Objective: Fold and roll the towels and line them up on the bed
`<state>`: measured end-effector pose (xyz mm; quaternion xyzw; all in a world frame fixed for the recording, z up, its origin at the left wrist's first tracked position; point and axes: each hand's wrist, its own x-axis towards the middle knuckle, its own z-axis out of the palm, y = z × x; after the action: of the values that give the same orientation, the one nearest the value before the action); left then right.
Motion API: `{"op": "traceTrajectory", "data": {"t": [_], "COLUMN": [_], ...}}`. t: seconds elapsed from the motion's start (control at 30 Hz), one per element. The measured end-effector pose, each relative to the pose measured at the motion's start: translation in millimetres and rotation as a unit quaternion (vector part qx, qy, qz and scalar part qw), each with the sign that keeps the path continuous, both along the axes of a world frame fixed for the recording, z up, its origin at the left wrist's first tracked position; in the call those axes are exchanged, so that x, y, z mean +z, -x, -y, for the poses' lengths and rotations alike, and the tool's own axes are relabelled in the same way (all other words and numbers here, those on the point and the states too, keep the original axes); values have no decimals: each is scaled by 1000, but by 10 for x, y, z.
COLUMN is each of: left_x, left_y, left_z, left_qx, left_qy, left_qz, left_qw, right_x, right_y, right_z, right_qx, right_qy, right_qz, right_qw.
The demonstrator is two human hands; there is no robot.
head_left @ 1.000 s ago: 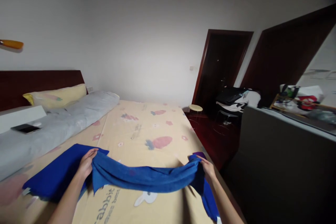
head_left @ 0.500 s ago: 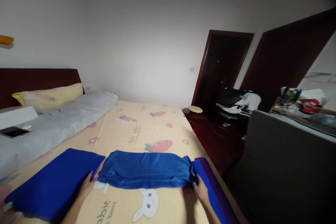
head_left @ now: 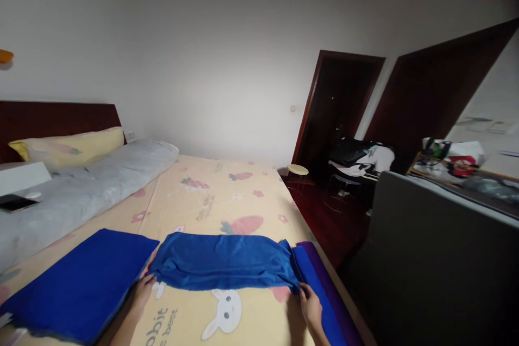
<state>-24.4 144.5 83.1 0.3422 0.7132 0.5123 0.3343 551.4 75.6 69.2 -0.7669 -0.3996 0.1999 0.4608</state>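
Though wrinkly, cloth (head_left: 227,262) against right fingers (head_left: 305,292)

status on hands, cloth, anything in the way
Left hand at near left corner of middle blue cloth, right hand at near right. Cloth lying creased on bed. Flat blue cloth at left, blue strip and purple strip at right, none covering it.

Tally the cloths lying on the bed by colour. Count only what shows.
Blue: 3 (left cloth, middle cloth, right blue cloth)
Purple: 1 (purple cloth along the right blue cloth)
Total: 4; any layers hidden beneath can't be counted.
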Motion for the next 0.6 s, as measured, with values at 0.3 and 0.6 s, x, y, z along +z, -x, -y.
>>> {"op": "traceTrajectory", "data": {"t": [0.3,0.6], "left_x": [258,133], "left_y": [168,381], "left_z": [545,1202], "left_qx": [92,124], "left_qy": [1,24], "left_qz": [292,403], "left_qw": [952,906], "right_x": [147,72], "right_y": [-70,-107], "right_z": [448,1000], "right_qx": [-33,19], "right_qy": [9,16], "right_qz": [-77,-107], "right_qw": [996,994]}}
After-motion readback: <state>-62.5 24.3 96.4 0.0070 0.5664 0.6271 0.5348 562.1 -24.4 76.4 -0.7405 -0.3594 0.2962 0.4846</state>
